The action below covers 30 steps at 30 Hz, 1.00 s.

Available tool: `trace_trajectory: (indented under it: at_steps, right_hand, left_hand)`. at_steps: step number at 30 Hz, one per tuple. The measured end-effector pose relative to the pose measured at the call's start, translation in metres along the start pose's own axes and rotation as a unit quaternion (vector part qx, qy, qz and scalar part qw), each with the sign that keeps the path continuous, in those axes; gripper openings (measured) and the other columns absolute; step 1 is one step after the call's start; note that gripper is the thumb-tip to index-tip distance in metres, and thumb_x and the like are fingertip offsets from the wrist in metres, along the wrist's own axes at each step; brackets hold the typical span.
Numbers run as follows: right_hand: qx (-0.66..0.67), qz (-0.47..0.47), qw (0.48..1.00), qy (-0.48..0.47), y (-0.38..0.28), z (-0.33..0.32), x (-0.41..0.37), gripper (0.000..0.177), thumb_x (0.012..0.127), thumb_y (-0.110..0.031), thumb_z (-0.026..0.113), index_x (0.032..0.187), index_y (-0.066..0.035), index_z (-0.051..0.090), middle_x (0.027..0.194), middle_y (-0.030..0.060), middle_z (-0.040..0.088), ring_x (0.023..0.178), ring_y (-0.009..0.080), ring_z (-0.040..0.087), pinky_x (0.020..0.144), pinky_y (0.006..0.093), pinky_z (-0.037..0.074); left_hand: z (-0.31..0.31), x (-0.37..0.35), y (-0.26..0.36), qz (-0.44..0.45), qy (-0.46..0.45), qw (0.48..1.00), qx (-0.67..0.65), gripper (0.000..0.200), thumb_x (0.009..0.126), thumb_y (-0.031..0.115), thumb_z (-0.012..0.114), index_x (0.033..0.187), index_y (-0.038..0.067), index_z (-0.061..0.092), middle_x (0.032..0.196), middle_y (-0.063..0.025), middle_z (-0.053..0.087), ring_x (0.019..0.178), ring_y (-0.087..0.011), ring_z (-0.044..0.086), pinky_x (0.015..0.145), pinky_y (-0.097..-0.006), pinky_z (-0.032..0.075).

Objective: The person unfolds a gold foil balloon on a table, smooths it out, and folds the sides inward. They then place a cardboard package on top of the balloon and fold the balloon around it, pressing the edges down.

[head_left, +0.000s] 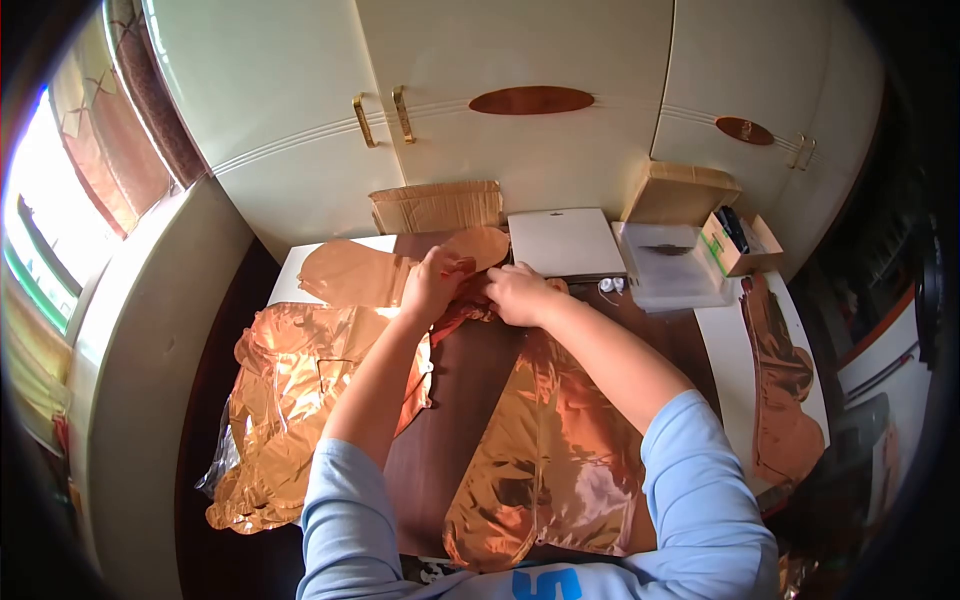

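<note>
My left hand (pixel 432 287) is closed on crumpled copper-coloured foil (pixel 466 306) at the back of the dark table. From the other side, my right hand (pixel 522 294) pinches the same foil, which looks like part of a flat foil balloon. The fingertips of both hands are partly hidden. Close to my body lies a large uninflated foil balloon (pixel 540 450), spread flat between my forearms. Left of it, a rumpled heap of shiny foil balloons (pixel 285 400) hangs over the table edge. A smooth rounded foil piece (pixel 350 273) rests beyond my left hand.
At the back stand a white flat box (pixel 565 243), a clear plastic tray (pixel 665 285) and a small carton (pixel 755 255) with dark items. Two small white rolls (pixel 611 286) sit nearby. More foil (pixel 785 420) lies right. Cabinet doors (pixel 520 50) rise behind.
</note>
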State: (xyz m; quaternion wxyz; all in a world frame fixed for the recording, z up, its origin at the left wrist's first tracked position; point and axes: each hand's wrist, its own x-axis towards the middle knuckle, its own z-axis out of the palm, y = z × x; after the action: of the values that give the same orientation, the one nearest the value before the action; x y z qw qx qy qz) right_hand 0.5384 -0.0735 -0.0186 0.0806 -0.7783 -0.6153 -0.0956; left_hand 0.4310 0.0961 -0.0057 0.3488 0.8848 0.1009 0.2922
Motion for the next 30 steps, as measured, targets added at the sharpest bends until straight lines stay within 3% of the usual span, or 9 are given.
trace_trajectory:
  at_steps: [4,8,14,17,19,22,25,28,30]
  right_hand:
    - [-0.065,-0.042,0.997,-0.016,0.002,0.01,0.006,0.019,0.082,-0.018,0.062,0.091,-0.007,0.074,0.107,0.0114,0.066,0.105,0.0276,0.063,0.097,0.0415,0.042]
    - [-0.042,-0.028,0.999,-0.018,-0.005,0.004,0.008,0.018,0.083,-0.015,0.06,0.087,-0.009,0.076,0.107,0.0118,0.066,0.107,0.026,0.063,0.096,0.0403,0.041]
    - [-0.106,-0.107,0.988,-0.02,0.002,0.004,0.011,0.017,0.082,-0.015,0.059,0.082,-0.009,0.074,0.086,0.0072,0.071,0.091,0.0247,0.069,0.088,0.038,0.046]
    - [-0.08,-0.096,0.991,0.04,0.004,0.01,0.016,0.014,0.081,-0.012,0.058,0.077,-0.01,0.072,0.077,0.007,0.07,0.08,0.027,0.07,0.083,0.0387,0.049]
    - [-0.045,-0.058,0.996,0.045,0.006,0.012,0.02,0.014,0.08,-0.011,0.057,0.074,-0.01,0.07,0.076,0.0088,0.07,0.079,0.0279,0.07,0.083,0.0393,0.049]
    - [0.031,0.003,0.999,0.036,0.009,0.004,0.028,0.011,0.077,-0.009,0.059,0.072,-0.01,0.069,0.078,0.0125,0.07,0.081,0.0319,0.07,0.082,0.043,0.051]
    - [0.109,0.082,0.991,-0.008,0.006,-0.01,0.034,0.011,0.077,-0.007,0.061,0.076,-0.01,0.071,0.082,0.0146,0.071,0.086,0.0337,0.07,0.08,0.0446,0.053]
    - [0.172,0.135,0.975,-0.048,0.006,-0.02,0.039,0.011,0.079,-0.007,0.062,0.081,-0.009,0.073,0.086,0.0159,0.072,0.089,0.035,0.07,0.079,0.0453,0.054]
    - [0.161,0.123,0.979,-0.035,0.01,-0.011,0.043,0.012,0.081,-0.008,0.062,0.084,-0.008,0.073,0.089,0.0159,0.072,0.09,0.035,0.07,0.079,0.0449,0.055]
  left_hand:
    - [0.007,-0.002,0.001,-0.004,0.033,0.999,0.031,0.01,0.085,0.008,0.068,0.086,0.003,0.059,0.093,-0.0133,0.07,0.087,-0.036,0.068,0.076,-0.0454,0.055]
    - [0.004,-0.002,-0.011,0.112,-0.014,0.993,0.045,0.006,0.083,0.006,0.068,0.089,0.004,0.067,0.093,-0.0138,0.069,0.085,-0.0368,0.068,0.076,-0.0445,0.055]
    - [0.008,-0.005,-0.024,0.157,-0.028,0.986,0.039,0.017,0.081,0.006,0.07,0.097,0.005,0.074,0.095,-0.016,0.069,0.087,-0.0356,0.068,0.079,-0.0413,0.056]
    - [0.006,-0.006,-0.023,0.168,-0.048,0.984,0.031,0.019,0.081,0.004,0.069,0.099,0.003,0.074,0.098,-0.0168,0.07,0.09,-0.0345,0.069,0.081,-0.0402,0.056]
    - [0.005,-0.008,-0.021,0.182,-0.039,0.982,0.008,0.017,0.082,0.001,0.067,0.098,0.002,0.074,0.1,-0.0168,0.07,0.091,-0.0337,0.069,0.082,-0.0397,0.056]
    - [-0.003,-0.008,-0.02,0.133,-0.092,0.986,0.043,0.026,0.086,0.003,0.068,0.111,0.004,0.071,0.105,-0.0166,0.07,0.098,-0.0318,0.068,0.083,-0.0378,0.056]
    - [-0.001,-0.012,-0.005,0.03,-0.048,0.995,-0.084,0.04,0.084,0.006,0.07,0.124,0.005,0.064,0.111,-0.0168,0.068,0.101,-0.0311,0.068,0.085,-0.0365,0.056]
    - [-0.005,-0.012,-0.006,0.022,-0.058,0.997,-0.049,0.045,0.084,0.012,0.07,0.128,0.006,0.06,0.118,-0.0172,0.066,0.104,-0.032,0.067,0.088,-0.0379,0.055]
    - [-0.002,-0.007,-0.024,0.087,-0.052,0.994,0.04,0.045,0.083,0.014,0.07,0.126,0.006,0.061,0.119,-0.0171,0.066,0.105,-0.0329,0.066,0.09,-0.0395,0.055]
